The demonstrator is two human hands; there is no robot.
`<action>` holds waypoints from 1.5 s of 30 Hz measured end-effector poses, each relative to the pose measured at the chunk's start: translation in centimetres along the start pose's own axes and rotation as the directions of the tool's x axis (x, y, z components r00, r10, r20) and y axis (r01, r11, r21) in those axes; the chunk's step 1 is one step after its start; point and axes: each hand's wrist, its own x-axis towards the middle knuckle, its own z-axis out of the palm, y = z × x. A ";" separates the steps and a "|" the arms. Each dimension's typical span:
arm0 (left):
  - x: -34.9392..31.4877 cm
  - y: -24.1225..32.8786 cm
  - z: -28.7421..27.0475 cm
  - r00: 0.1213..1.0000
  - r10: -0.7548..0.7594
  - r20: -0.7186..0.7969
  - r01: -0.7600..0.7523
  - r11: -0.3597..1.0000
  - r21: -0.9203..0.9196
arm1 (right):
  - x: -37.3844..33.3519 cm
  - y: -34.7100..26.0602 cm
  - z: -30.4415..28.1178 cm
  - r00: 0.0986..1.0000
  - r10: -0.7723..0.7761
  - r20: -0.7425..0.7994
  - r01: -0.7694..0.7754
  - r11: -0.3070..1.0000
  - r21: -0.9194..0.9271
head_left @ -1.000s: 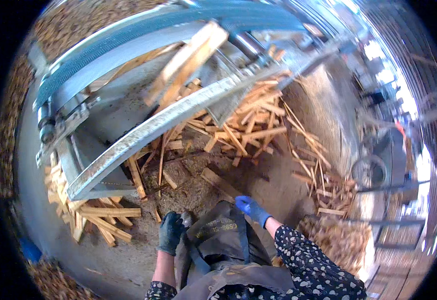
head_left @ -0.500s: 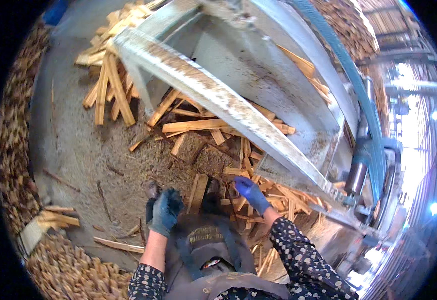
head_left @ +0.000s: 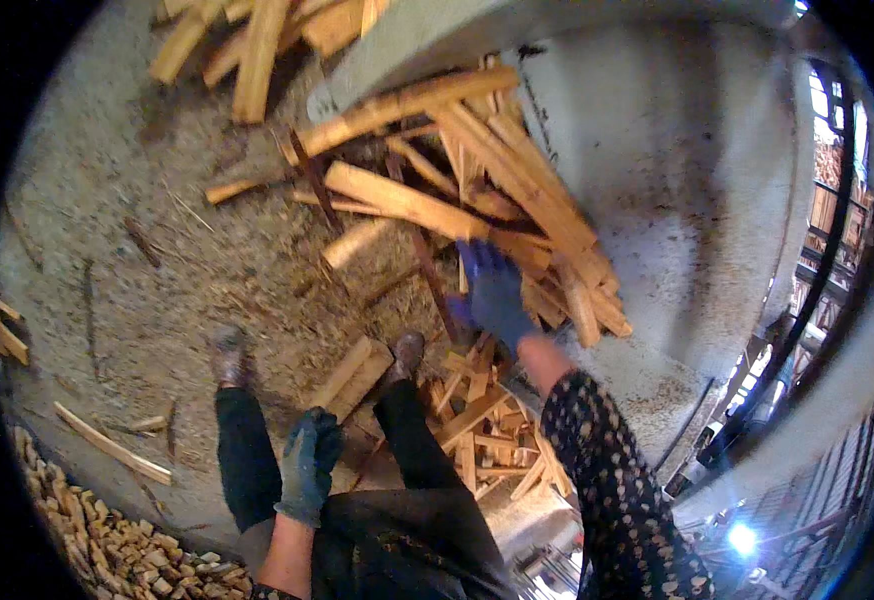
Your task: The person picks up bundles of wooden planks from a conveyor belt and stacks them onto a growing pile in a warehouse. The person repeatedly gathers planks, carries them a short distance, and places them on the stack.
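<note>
My right hand (head_left: 495, 292), in a blue and purple glove, reaches over a heap of split wood. Its fingers are spread, with the tips at the end of a long split log (head_left: 397, 197); whether they touch it is hard to tell. Closer to my body, my left hand (head_left: 310, 465) wears a grey-green glove. Its fingers are curled in and nothing shows in them. Just beyond it, a squared wood block (head_left: 354, 378) lies on the ground between my shoes. More split sticks (head_left: 517, 175) lean together against a grey metal wall on the right.
Above the heap a pale metal beam (head_left: 427, 50) slopes across. Loose split wood (head_left: 257, 60) lies at the far left, and smaller pieces (head_left: 497, 430) lie by my right leg. Stacked firewood (head_left: 107, 530) borders the lower left. Bark litter covers the ground.
I have bent closer to the wood heap, so it looks larger. My right hand has reached forward to the long split log. The left hand stays low with its fingers curled.
</note>
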 end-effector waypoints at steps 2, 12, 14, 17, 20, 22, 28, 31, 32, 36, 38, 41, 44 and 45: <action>2.8 -2.1 -2.2 0.996 -0.086 -0.036 0.082 0.992 -0.092 | 5.6 0.8 2.2 1.000 -0.004 0.014 0.003 0.999 0.035; 4.8 -2.4 3.9 0.968 -0.023 0.252 0.021 1.000 0.008 | 8.0 2.8 6.5 0.966 -0.007 0.257 0.021 0.998 -0.054; 5.5 -2.3 4.1 0.981 -0.008 0.192 0.014 0.999 -0.031 | 5.4 1.1 6.6 0.984 -0.060 0.166 0.029 0.983 0.180; 6.0 -2.5 4.8 0.985 0.097 0.142 -0.105 0.993 0.046 | 1.1 -4.7 3.2 0.978 -0.205 0.047 0.130 0.764 0.632; 7.7 -2.8 2.5 0.966 0.149 0.212 -0.150 0.989 -0.011 | -4.4 -12.2 2.5 0.965 -0.259 0.037 0.160 0.697 0.699; 7.4 -1.5 2.5 0.968 0.163 0.192 -0.149 0.985 -0.081 | -5.7 -16.0 0.7 0.887 -0.389 0.248 0.009 0.551 0.834; 6.9 1.1 3.6 0.980 0.197 0.038 -0.184 0.958 -0.222 | -1.6 -10.9 8.5 0.998 0.038 0.059 -0.069 0.432 0.899; 6.6 1.1 4.3 0.989 0.150 0.010 -0.145 0.972 -0.184 | -0.4 -3.5 17.7 0.948 0.313 -0.061 -0.227 0.796 0.561; 6.0 1.0 4.3 0.988 0.152 -0.025 -0.154 0.981 -0.121 | -0.4 -2.4 19.5 0.913 0.393 0.107 -0.371 0.693 0.618; 6.0 0.8 4.2 0.989 0.127 -0.071 -0.126 0.992 0.012 | 1.6 -3.2 21.3 0.811 0.468 0.352 -0.568 0.483 0.667; 6.0 0.6 3.7 0.988 0.112 -0.110 -0.114 0.994 -0.004 | 1.7 -4.3 21.3 0.780 0.389 0.491 -0.625 0.436 0.647; 6.1 0.8 4.0 0.987 0.141 -0.083 -0.145 0.988 -0.057 | -0.2 -9.5 19.7 0.914 0.229 0.336 -0.406 0.503 0.763; 6.0 1.4 4.5 0.985 0.166 -0.048 -0.170 0.980 -0.100 | 0.7 -14.9 18.7 0.983 -0.134 -0.122 0.181 0.720 0.670; 6.1 1.5 4.5 0.985 0.171 -0.035 -0.174 0.979 -0.110 | 1.3 -16.5 18.8 0.987 -0.132 -0.096 0.163 0.781 0.603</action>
